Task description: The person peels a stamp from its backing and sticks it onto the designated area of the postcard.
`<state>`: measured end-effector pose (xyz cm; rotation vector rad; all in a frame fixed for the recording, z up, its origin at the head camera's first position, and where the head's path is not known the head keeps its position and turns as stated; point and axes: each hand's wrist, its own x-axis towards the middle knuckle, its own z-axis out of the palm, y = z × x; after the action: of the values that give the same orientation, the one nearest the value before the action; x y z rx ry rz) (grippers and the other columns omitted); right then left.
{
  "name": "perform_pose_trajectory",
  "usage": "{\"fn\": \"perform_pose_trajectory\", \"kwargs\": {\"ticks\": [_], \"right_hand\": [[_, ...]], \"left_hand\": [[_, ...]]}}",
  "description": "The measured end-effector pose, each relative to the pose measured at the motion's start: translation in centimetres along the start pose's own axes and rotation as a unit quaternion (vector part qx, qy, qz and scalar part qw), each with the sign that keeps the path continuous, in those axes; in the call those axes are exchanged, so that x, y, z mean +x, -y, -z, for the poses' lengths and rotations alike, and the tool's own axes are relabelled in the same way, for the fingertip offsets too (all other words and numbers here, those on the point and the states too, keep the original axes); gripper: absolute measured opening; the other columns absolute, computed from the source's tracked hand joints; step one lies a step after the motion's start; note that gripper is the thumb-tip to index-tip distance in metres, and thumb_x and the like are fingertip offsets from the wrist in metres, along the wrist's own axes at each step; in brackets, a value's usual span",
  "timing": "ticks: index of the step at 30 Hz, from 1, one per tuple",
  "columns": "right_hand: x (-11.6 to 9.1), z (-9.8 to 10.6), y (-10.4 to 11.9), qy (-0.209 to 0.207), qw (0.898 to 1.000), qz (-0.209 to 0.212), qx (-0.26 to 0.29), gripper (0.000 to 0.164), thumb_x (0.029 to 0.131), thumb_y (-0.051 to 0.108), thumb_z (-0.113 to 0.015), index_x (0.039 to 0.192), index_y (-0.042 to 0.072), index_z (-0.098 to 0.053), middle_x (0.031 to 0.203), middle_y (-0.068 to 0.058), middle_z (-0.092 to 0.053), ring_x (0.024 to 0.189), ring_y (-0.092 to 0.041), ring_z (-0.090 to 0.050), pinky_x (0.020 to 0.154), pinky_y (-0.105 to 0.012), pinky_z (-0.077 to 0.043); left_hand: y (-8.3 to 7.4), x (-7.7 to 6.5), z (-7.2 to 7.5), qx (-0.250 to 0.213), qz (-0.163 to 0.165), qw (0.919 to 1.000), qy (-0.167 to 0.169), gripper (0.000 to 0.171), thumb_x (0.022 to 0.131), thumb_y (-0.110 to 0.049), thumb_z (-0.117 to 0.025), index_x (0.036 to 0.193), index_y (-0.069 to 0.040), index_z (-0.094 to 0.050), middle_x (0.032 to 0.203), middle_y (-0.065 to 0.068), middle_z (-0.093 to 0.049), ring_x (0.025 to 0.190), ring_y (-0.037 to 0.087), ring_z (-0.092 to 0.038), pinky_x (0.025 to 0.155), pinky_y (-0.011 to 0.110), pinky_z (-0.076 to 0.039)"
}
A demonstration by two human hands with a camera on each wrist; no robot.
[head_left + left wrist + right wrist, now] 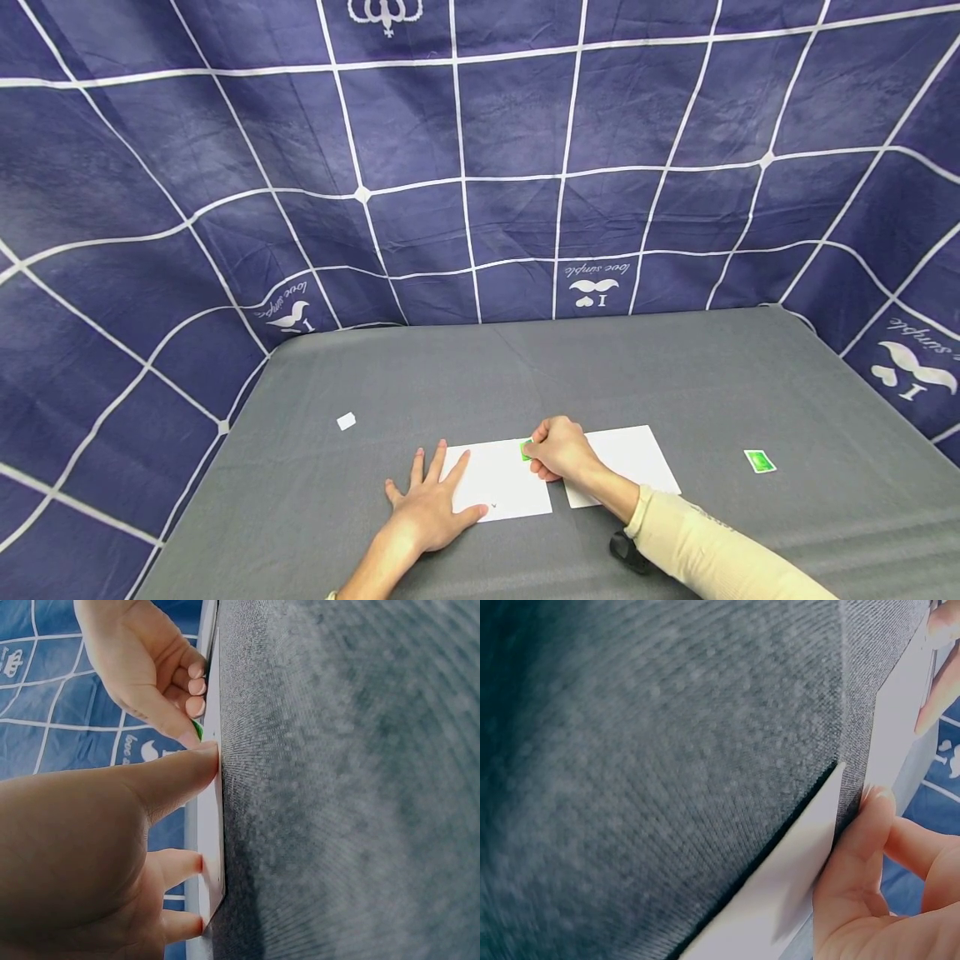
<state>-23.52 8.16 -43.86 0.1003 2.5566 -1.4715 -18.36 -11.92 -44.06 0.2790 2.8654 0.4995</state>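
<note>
In the head view my left hand [431, 508] lies with fingers spread over the left part of a white paper rectangle [502, 483]. Its thumb rests on the near edge, beside a small dark mark. My right hand [562, 450] pinches a small green stamp [526, 450] at the paper's far right corner, its other fingers curled in. In the left wrist view a sliver of the green stamp [197, 729] shows by the right thumb tip. Under my right wrist lies a second white paper rectangle [633, 458], partly covered; the right wrist view shows this second rectangle [780, 877] close up.
Another green stamp [761, 461] with a white border lies to the right on the grey cloth-covered table [600, 367]. A small white scrap [346, 421] sits at the left. A blue curtain [510, 125] with white lines hangs behind and at both sides.
</note>
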Motion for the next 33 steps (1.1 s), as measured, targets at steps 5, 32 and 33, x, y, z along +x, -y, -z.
{"fn": "perform_pose_trajectory", "kwargs": {"ticks": [5, 32, 33], "right_hand": [[-0.09, -0.04, 0.01, -0.001, 1.000, 0.001, -0.005, 0.013, 0.080, -0.002, -0.067, 0.075, 0.002, -0.056, 0.052, -0.004, -0.059, 0.043, -0.008, -0.055, 0.042, -0.024, -0.049], [-0.04, 0.26, -0.01, 0.002, 0.999, 0.005, -0.039, 0.020, 0.077, 0.001, -0.073, 0.082, 0.002, -0.053, 0.051, -0.004, -0.057, 0.040, -0.008, -0.052, 0.041, -0.022, -0.047], [-0.08, 0.29, 0.03, 0.002, 0.999, 0.008, -0.046, 0.021, 0.076, 0.001, -0.073, 0.081, 0.002, -0.053, 0.051, -0.004, -0.057, 0.040, -0.008, -0.052, 0.041, -0.021, -0.046]], "left_hand": [[0.03, -0.08, 0.01, -0.005, -0.002, 1.0000, -0.004, 0.076, 0.084, -0.058, -0.062, 0.145, -0.017, -0.041, 0.153, 0.018, -0.024, 0.137, 0.048, -0.015, 0.088, 0.081, -0.011], [0.11, -0.03, -0.06, -0.006, -0.002, 1.0000, 0.003, 0.077, 0.084, -0.059, -0.060, 0.146, -0.019, -0.040, 0.154, 0.017, -0.022, 0.137, 0.048, -0.014, 0.088, 0.081, -0.010], [0.13, -0.04, -0.07, -0.006, -0.002, 1.0000, 0.002, 0.077, 0.084, -0.059, -0.060, 0.146, -0.019, -0.039, 0.154, 0.017, -0.022, 0.137, 0.048, -0.014, 0.088, 0.081, -0.010]]}}
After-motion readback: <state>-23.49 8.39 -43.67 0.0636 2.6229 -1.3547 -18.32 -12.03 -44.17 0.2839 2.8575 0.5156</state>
